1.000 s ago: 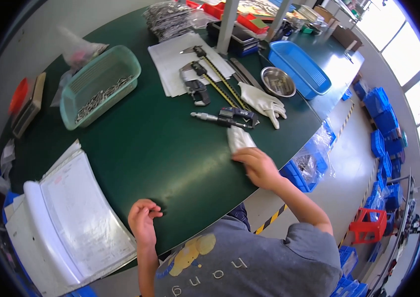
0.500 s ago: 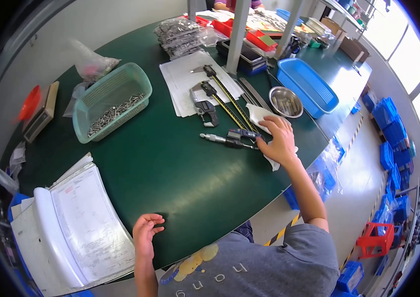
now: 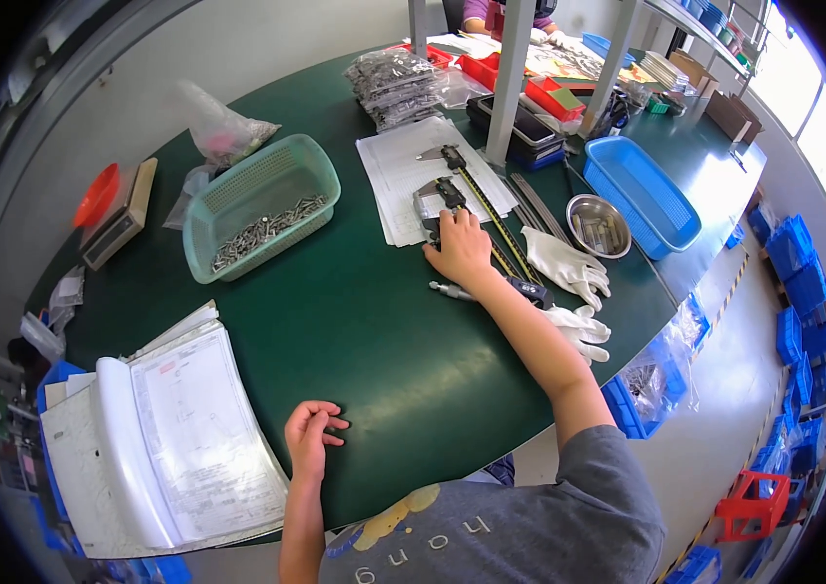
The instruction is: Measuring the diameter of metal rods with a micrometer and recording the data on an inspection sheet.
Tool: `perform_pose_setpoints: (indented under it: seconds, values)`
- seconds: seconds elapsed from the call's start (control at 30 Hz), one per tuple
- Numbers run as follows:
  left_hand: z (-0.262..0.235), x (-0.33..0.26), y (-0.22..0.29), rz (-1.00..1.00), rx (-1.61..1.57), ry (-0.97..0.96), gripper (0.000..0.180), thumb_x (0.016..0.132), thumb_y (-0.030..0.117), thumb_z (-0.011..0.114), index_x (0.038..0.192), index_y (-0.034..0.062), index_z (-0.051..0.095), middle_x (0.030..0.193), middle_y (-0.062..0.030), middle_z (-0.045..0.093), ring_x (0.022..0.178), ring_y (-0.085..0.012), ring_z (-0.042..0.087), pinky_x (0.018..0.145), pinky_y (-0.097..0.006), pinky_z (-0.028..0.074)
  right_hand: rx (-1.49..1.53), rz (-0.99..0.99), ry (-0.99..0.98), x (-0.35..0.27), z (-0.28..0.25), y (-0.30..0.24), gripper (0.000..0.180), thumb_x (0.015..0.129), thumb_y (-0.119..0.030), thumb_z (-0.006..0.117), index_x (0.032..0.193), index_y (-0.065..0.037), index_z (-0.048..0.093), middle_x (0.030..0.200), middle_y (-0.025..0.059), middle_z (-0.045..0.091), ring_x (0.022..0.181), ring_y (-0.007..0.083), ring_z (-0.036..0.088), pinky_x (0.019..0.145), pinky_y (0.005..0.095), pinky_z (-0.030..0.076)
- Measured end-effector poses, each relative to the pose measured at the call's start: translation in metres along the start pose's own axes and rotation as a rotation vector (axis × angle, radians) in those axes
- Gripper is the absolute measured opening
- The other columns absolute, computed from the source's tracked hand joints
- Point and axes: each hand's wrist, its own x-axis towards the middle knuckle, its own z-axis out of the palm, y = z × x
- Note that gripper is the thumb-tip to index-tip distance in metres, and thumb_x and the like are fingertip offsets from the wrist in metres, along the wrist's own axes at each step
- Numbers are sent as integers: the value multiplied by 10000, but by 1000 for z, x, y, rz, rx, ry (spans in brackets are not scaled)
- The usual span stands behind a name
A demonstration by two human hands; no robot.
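Nearest to me, my left hand (image 3: 311, 435) rests on the near edge of the green table (image 3: 355, 321), fingers loosely curled and holding nothing; just left of it lies the open binder (image 3: 155, 428) with its white pages up. Across the table, my right hand (image 3: 462, 251) is stretched out with the palm down, its fingertips laid on the lower end of the digital caliper (image 3: 440, 200); I cannot tell whether the fingers grip it or only press on it. The caliper lies just beyond my right hand, on the white paper sheet (image 3: 413, 175), its jaw end pointing away from me. Just on the near side of that hand a small metal tool (image 3: 452, 289) lies on the table, close under my wrist. To the right of the hand lie two white gloves (image 3: 569, 265), one beside the other, the nearer one touching my forearm. Left of the caliper sits the teal basket (image 3: 262, 204) holding a heap of small metal parts. Farther right of the caliper stand the steel bowl (image 3: 596, 224) and, past it, the blue tray (image 3: 642, 190). Beyond the caliper lies a pile of clear bagged parts (image 3: 398, 86).
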Motion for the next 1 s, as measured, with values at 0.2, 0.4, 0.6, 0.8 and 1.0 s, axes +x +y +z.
perform_pose_setpoints:
  seconds: [0.2, 0.4, 0.6, 0.8, 1.0]
  values:
    - [0, 6, 0, 34, 6, 10, 163, 915, 98, 457, 945, 7, 589, 927, -99, 624, 737, -155, 654, 456, -202, 496, 179, -326, -206, 7, -6, 35, 606, 694, -226, 715, 1251, -103, 509, 1155, 124, 529, 1090, 318, 497, 924, 395, 439]
    - [0, 2, -6, 85, 21, 18, 149, 920, 110, 479, 935, 17, 595, 911, -80, 627, 740, -140, 648, 494, -214, 502, 325, -368, -130, -21, -31, 37, 608, 731, -290, 701, 1265, -71, 508, 1213, 142, 514, 1122, 315, 484, 955, 389, 399]
    - [-2, 0, -12, 174, 1, -6, 139, 921, 113, 489, 925, 26, 597, 895, -63, 623, 737, -123, 633, 516, -208, 498, -2, -236, -72, -98, -72, 58, 619, 746, -340, 688, 1254, -40, 501, 1128, 145, 522, 1067, 308, 499, 911, 394, 405]
    - [-3, 0, -14, 211, 26, -20, 135, 913, 113, 487, 912, 34, 597, 875, -54, 621, 719, -113, 624, 516, -204, 494, 94, -356, -112, -112, -65, 51, 588, 756, -305, 689, 1241, -31, 502, 1132, 130, 517, 1066, 302, 493, 909, 393, 414]
    - [-5, -1, -15, 241, 22, -26, 137, 917, 113, 484, 916, 35, 597, 877, -50, 617, 727, -110, 621, 527, -206, 495, 160, -449, -199, -95, -43, 8, 663, 714, -343, 717, 1257, -43, 484, 1179, 130, 487, 1080, 306, 480, 935, 403, 403]
